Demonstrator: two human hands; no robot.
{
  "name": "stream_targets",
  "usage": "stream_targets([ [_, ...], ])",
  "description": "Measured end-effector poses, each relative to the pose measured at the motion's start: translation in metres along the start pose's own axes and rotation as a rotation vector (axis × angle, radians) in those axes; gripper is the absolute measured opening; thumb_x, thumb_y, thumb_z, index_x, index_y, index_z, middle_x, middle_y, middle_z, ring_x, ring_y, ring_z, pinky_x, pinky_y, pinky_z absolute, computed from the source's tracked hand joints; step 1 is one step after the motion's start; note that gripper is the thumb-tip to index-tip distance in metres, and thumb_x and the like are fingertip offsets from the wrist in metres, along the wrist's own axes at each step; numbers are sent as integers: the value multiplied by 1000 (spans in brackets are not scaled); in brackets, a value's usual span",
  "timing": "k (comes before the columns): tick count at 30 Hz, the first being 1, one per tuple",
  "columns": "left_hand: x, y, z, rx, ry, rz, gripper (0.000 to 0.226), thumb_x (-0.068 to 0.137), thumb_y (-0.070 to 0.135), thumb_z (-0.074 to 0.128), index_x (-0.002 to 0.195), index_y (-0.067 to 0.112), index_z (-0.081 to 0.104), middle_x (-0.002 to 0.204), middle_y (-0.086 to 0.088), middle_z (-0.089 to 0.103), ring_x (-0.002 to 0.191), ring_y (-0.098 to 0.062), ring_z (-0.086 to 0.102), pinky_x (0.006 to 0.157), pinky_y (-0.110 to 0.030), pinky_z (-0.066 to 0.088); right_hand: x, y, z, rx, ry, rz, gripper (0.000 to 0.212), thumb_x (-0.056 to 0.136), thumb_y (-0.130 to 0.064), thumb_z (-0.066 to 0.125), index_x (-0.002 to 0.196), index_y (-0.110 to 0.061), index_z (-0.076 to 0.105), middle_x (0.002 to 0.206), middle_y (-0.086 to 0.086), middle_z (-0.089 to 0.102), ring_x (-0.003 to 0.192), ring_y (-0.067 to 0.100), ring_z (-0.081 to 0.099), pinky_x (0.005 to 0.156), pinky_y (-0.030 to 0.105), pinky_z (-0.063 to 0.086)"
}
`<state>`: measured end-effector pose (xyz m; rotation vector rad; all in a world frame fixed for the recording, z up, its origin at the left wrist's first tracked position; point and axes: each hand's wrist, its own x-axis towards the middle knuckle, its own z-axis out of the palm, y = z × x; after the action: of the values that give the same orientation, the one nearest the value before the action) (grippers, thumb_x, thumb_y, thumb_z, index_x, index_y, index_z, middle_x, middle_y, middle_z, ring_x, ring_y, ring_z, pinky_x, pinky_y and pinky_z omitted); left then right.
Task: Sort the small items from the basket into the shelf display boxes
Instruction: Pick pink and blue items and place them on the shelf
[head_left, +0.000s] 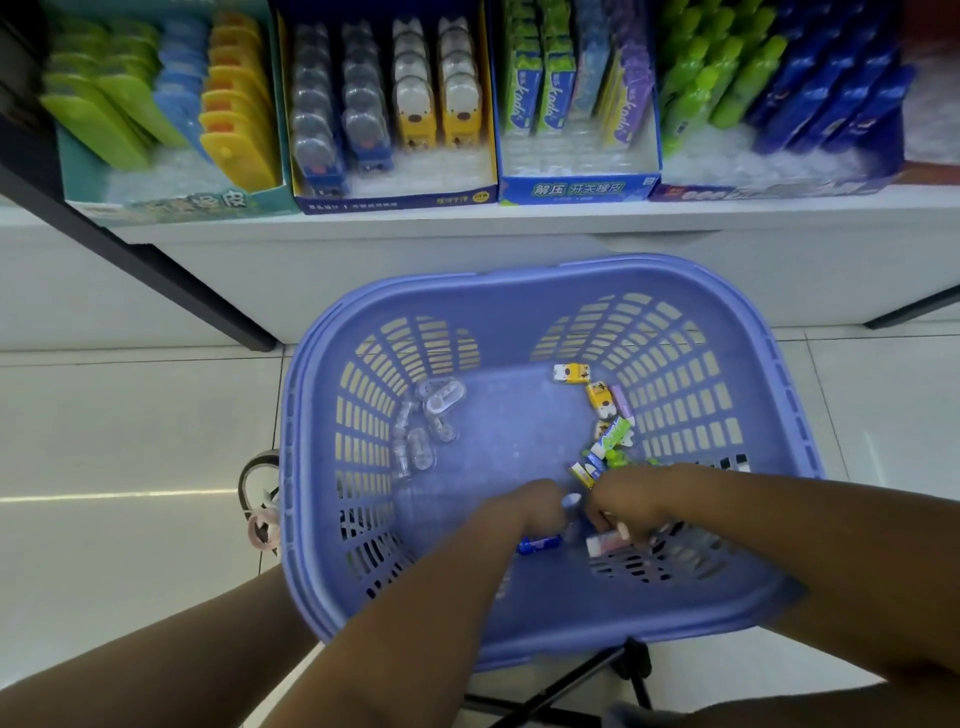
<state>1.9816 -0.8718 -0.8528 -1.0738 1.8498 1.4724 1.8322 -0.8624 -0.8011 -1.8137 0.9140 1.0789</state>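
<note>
A purple plastic basket (519, 306) stands on the floor below the shelf. Both my hands reach down into its near half. My left hand (524, 512) curls around a dark blue packet (537, 544). My right hand (623, 506) has its fingers curled over small items, with a white-and-pink eraser (605, 543) at its fingertips. Clear plastic cases (434, 415) lie at the basket's left. Yellow dog-shaped erasers (571, 373) and green and blue packets (613, 441) lie along its right side.
On the shelf stand display boxes: green, blue and yellow items (171, 192), dog-shaped erasers (395, 195), green and purple packets (576, 187), green and blue bottle shapes (763, 189). A black stand (631, 670) is under the basket. A pinkish object (262, 530) lies on the floor to its left.
</note>
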Motion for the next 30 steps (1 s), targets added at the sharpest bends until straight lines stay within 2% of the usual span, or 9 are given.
stream_targets([
  [2,2,8,4,0,-8,56,33,88,17,60,119,6,55,117,-18,58,102,-31,56,79,-32,42,0,2,-1,45,11,6,31,73,-5,73,103,-8,66,102,11,64,81,24,52,64,27,35],
  [4,3,12,7,-100,-39,49,32,86,20,65,115,10,57,103,-12,59,80,-21,55,64,-25,40,-3,5,-2,130,14,38,28,73,-6,74,100,-5,69,94,12,65,77,19,50,62,25,36],
  [8,0,14,14,-409,-88,-135,11,85,14,64,79,10,56,64,-4,42,54,-15,35,46,-21,27,-6,7,-3,283,40,61,25,70,-3,76,95,-3,71,83,8,61,77,20,52,65,25,42],
  [12,-10,17,-1,-727,-143,-277,31,85,-5,36,61,15,35,46,-1,32,34,-6,26,35,-14,18,-7,0,-13,355,101,43,26,70,-18,82,93,-10,73,96,9,69,77,19,54,72,31,48],
  [15,-23,16,-31,-1025,-32,-196,21,83,-1,41,71,11,54,65,-5,51,55,-13,46,49,-20,32,-18,-2,-36,518,229,19,25,67,-28,83,88,-17,74,86,3,67,75,16,55,64,26,43],
  [19,-52,17,-61,-1293,105,-34,16,86,15,47,81,12,62,70,-5,65,65,-19,59,62,-29,49,-42,-7,-66,841,450,-11,20,69,-31,83,85,-21,75,69,1,58,59,10,48,57,22,40],
  [24,-86,30,-85,-1825,21,401,37,87,28,41,104,3,63,101,-15,70,84,-30,68,76,-44,54,-77,-24,-91,1169,675,-198,12,76,-7,76,84,-13,70,100,-12,65,70,5,56,54,14,42],
  [27,-105,39,-92,-1906,38,481,48,95,39,36,103,1,65,102,-21,70,84,-37,70,74,-55,54,-99,-34,-98,1370,818,-297,15,79,-3,71,93,-9,70,97,8,71,69,10,59,52,13,43],
  [30,-119,50,-96,-1862,85,504,57,98,40,36,82,2,76,90,-18,72,79,-35,70,77,-53,54,-114,-45,-98,1536,984,-326,20,81,-3,68,101,-4,68,104,28,67,76,23,60,58,18,46],
])
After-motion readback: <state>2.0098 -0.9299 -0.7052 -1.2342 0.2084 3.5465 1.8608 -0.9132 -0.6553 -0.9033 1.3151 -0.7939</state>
